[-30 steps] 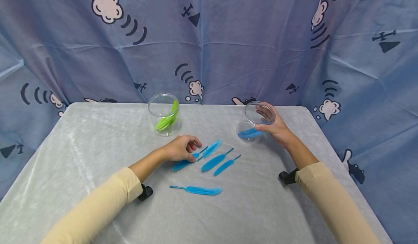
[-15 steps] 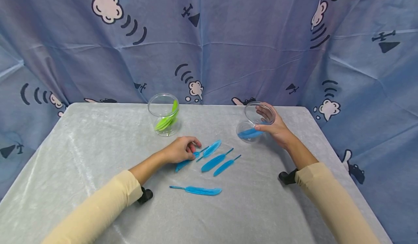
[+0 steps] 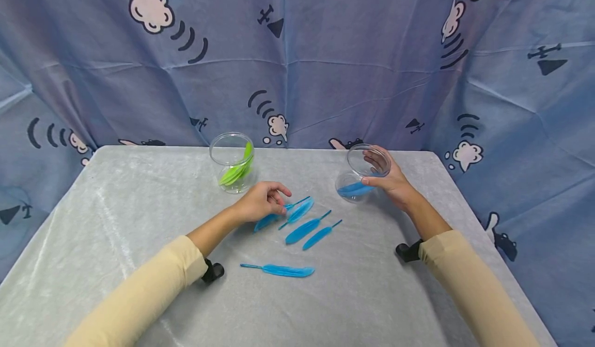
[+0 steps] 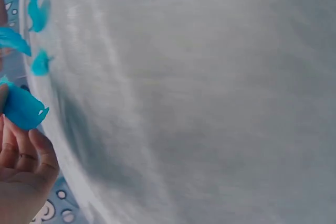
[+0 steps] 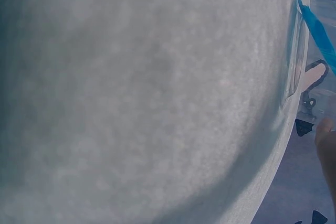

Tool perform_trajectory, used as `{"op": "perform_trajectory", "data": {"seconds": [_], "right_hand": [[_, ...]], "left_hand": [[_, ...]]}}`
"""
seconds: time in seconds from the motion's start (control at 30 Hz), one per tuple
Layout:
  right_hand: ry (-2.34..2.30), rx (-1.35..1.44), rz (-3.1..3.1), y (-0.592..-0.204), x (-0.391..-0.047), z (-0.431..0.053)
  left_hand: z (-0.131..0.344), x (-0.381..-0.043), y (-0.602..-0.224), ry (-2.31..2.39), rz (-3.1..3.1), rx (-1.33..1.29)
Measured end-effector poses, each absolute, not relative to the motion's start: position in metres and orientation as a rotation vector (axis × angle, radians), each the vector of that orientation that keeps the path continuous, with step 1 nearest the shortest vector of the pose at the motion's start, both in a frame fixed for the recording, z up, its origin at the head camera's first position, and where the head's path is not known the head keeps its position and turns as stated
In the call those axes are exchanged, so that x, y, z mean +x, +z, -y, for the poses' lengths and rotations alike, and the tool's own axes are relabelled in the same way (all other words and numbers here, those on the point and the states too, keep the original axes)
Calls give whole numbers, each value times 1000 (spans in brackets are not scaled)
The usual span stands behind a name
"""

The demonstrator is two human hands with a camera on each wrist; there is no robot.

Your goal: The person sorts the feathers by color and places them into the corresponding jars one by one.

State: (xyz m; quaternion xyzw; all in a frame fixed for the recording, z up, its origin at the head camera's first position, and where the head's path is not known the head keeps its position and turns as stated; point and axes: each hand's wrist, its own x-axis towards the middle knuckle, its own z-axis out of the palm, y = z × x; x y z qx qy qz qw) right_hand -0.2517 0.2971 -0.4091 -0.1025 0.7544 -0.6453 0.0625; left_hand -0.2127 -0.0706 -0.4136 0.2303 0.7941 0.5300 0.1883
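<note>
My left hand (image 3: 258, 203) pinches a blue feather (image 3: 265, 223) between thumb and fingers, its quill pointing up to the right. The left wrist view shows this feather (image 4: 23, 108) just beyond the curled fingers (image 4: 26, 153). Close by on the table lie more blue feathers: one (image 3: 301, 209) right beside the held one, then a second (image 3: 304, 232) and a third (image 3: 318, 238). My right hand (image 3: 394, 183) grips a clear plastic jar (image 3: 354, 171) from its right side. Inside that jar, blue feathers (image 3: 352, 189) rest low against the wall.
A second clear jar (image 3: 215, 163) with green feathers (image 3: 237, 173) stands at the back, left of centre. Another blue feather (image 3: 287, 271) lies nearer the front of the grey cloth-covered table (image 3: 372, 295). Behind hangs a patterned blue curtain (image 3: 325, 99).
The left hand has lifted the blue feather and shifted slightly up and to the right with it. The right hand and its jar stay where they were.
</note>
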Motion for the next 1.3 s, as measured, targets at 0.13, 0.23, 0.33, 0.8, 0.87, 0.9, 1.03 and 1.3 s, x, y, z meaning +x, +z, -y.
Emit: {"op": "perform_trajectory", "data": {"seconds": [0.13, 0.23, 0.33, 0.8, 0.87, 0.9, 1.03, 1.3], "right_hand": [[-1948, -298, -2282, -409, -251, -297], [-1947, -285, -2282, -408, -251, -297], [-1950, -280, -2281, -407, -250, -297], [-1954, -278, -2271, -407, -250, -295], [-1958, -285, -2268, -407, -250, -295], [-1957, -285, -2270, -407, -250, -295], [-1956, -288, -2272, -407, -250, -296], [-1946, -269, -2278, -406, -250, -296]], "left_hand": [[63, -215, -406, 1578, -2220, 600], [58, -215, -401, 1640, -2208, 553], [53, -216, -397, 1685, -2196, 506], [38, -226, -388, 1727, -2220, 373], [36, -227, -386, 1731, -2220, 358], [35, -228, -384, 1738, -2214, 353], [29, -229, -379, 1784, -2180, 344], [22, -233, -371, 1891, -2149, 371]]}}
